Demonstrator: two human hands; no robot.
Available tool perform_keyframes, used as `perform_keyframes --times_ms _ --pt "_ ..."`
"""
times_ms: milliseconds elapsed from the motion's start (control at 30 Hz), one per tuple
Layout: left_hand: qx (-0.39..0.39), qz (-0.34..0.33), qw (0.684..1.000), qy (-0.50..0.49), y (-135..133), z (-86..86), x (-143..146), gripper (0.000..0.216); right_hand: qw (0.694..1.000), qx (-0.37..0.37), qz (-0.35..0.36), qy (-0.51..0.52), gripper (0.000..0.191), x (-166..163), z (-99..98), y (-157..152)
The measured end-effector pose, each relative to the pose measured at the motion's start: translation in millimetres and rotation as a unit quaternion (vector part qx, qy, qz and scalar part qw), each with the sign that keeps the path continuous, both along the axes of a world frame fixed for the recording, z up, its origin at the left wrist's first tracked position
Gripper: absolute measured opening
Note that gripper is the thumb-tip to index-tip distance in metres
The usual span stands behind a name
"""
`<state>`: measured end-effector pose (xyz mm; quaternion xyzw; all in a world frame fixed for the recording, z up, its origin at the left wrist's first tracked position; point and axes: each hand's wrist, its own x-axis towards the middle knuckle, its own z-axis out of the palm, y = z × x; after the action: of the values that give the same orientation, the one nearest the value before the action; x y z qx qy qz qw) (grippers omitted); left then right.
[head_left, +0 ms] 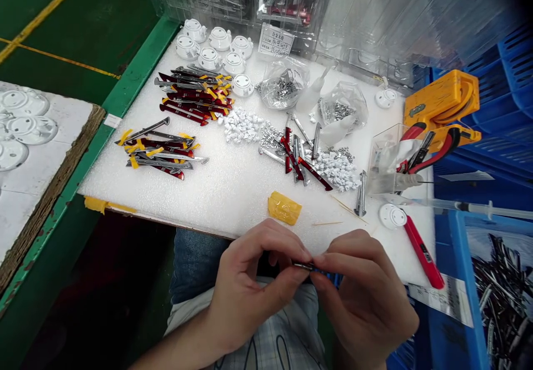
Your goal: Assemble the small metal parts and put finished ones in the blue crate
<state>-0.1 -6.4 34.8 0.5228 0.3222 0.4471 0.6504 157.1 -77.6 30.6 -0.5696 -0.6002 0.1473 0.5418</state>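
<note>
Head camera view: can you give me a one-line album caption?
Both hands pinch a small dark part above a foam mat strewn with red-and-chrome strips.

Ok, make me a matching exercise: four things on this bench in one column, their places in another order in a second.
Things:
1. white caps
2. yellow tape piece
3. orange tool
4. small dark part

Places:
A. right edge of the white mat
B. far left corner of the mat
C. between the left hand and right hand
D. near edge, just beyond the hands

Pairs: 1-B, 2-D, 3-A, 4-C
</note>
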Motion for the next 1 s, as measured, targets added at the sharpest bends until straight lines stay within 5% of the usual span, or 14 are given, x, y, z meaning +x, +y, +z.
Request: perform_keyframes --times_ms 567,1000 --pt "-0.065 -0.018 0.996 -0.062 1.1 0.6 3.8 0.03 0.999 -0.002 0.034 0.019 0.028 -4.3 2.5 4.1" --pt "-0.007 0.007 0.999 -0.052 3.2 2.5 5.1 0.033 1.0 0.01 0.015 0.003 0.026 -2.6 -3.0 -0.3"
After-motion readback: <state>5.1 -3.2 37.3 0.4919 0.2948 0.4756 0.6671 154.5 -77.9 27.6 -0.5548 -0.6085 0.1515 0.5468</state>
